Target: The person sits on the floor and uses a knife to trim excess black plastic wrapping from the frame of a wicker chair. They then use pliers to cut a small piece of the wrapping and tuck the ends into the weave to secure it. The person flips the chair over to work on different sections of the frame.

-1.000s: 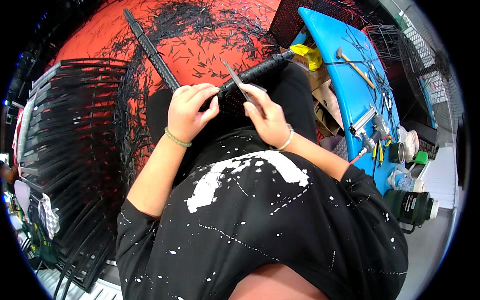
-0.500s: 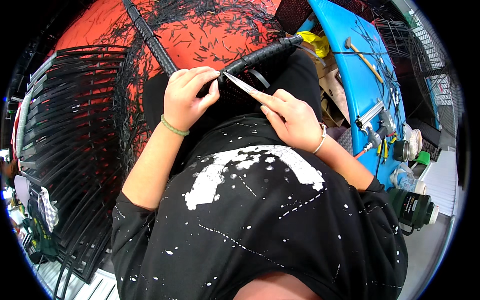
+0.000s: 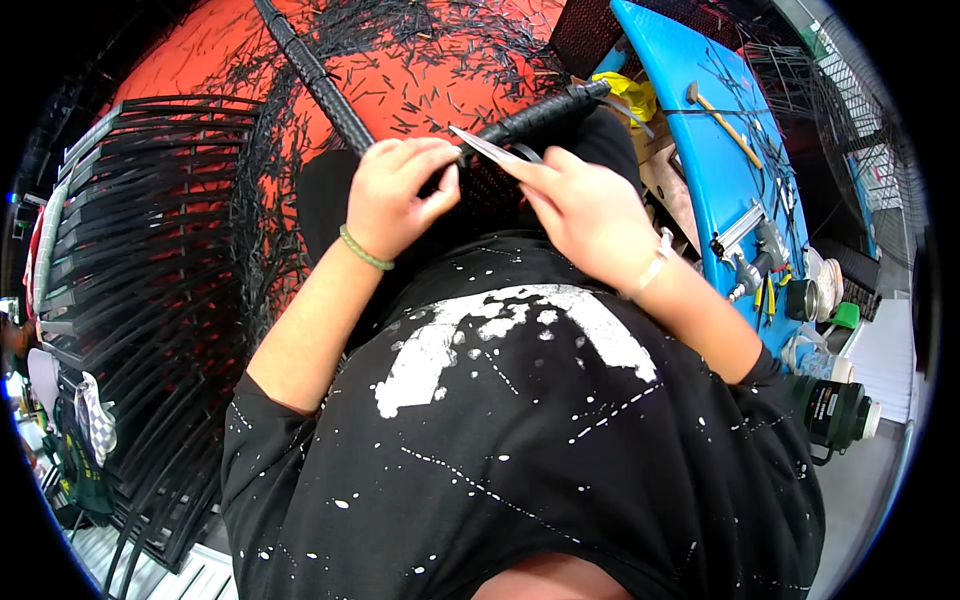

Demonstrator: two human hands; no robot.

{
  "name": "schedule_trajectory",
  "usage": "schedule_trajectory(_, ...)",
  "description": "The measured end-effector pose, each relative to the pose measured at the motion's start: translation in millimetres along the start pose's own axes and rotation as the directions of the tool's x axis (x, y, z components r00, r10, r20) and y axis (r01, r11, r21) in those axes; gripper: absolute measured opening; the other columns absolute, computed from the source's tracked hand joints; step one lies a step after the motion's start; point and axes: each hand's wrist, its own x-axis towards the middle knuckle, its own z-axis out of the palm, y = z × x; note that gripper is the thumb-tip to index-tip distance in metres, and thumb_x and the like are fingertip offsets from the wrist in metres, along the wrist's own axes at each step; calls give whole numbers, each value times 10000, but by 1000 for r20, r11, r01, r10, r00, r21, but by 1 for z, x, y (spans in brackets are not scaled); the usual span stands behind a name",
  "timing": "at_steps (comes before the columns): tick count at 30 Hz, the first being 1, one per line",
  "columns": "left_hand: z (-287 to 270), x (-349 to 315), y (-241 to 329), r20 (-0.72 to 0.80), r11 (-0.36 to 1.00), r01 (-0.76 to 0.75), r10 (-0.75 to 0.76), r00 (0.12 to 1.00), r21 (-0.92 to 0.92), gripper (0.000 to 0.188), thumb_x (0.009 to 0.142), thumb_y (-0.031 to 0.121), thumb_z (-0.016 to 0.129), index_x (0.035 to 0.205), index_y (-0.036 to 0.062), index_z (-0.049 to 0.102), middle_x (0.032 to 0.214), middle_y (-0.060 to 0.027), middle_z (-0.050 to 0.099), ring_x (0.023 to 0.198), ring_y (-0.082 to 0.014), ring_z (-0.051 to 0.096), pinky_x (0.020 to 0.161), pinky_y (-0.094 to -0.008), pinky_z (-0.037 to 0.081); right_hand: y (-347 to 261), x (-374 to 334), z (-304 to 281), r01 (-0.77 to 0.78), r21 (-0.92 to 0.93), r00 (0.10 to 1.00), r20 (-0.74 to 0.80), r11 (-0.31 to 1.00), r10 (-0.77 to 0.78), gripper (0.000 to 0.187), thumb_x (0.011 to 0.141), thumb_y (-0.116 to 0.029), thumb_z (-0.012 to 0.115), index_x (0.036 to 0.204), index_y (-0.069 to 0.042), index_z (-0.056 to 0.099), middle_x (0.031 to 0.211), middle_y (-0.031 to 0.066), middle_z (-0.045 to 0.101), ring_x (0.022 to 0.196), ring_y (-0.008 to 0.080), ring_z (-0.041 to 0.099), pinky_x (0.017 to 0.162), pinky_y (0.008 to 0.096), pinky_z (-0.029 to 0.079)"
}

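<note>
My left hand (image 3: pixel 400 190) is closed in a pinch at the near corner of a black strip-wrapped frame. Whatever lies between its fingertips is too small to make out. One wrapped bar (image 3: pixel 312 78) of the frame runs up to the far left; another wrapped bar (image 3: pixel 545 113) slants to the right above my thigh. In my right hand (image 3: pixel 590 215) is a slim pointed metal blade (image 3: pixel 480 144), its grip hidden by my fingers. The blade points up and left, with its tip just beyond my left fingertips. A loop of dark strip (image 3: pixel 525 152) curves beside it.
Black strip scraps litter the red floor (image 3: pixel 400 75). Left stands a stack of black slatted frames (image 3: pixel 150 250). At right, a blue board (image 3: pixel 690 150) carries a hammer (image 3: pixel 725 125) and a metal air tool (image 3: pixel 755 250). A yellow bag (image 3: pixel 630 95) lies between.
My right hand has drawn the blade slightly; its tip now stands up and away from the frame corner. My left hand has shifted a little right, still pinching.
</note>
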Motion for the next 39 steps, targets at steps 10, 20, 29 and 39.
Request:
schedule_trajectory(10,-9,-3,1,23,998,54,-55,998,26,245,777,75,788,1017,69,738,998,-71,754,897,-236,718,837,-363,537,28,13,-45,-96,222,987,-102,970,121,522,928,-71,640,1437,-169,579,946,135,661,857,318,673,770,406,548)
schedule_trajectory(20,-7,-5,0,38,997,68,-69,997,25,240,788,65,768,1027,62,746,1001,-83,756,916,-243,723,859,-358,540,20,-2,-66,94,-168,961,271,981,-45,455,931,-103,625,1375,-193,597,948,87,611,768,327,668,653,425,550)
schedule_trajectory(29,-6,-7,-7,4,998,31,-31,1000,50,232,796,123,779,1020,87,730,997,-38,753,882,-211,712,838,-340,523,25,16,-73,268,-220,956,181,938,-231,271,926,-174,707,1196,-156,727,823,84,588,666,293,624,594,403,486)
schedule_trajectory(39,-4,-9,-6,-40,999,41,-40,998,24,204,826,142,762,1021,97,722,970,-30,736,887,-203,705,857,-341,523,14,44,-84,359,-257,931,172,897,-323,170,911,-226,733,1024,-101,710,810,78,618,707,288,652,633,395,517)
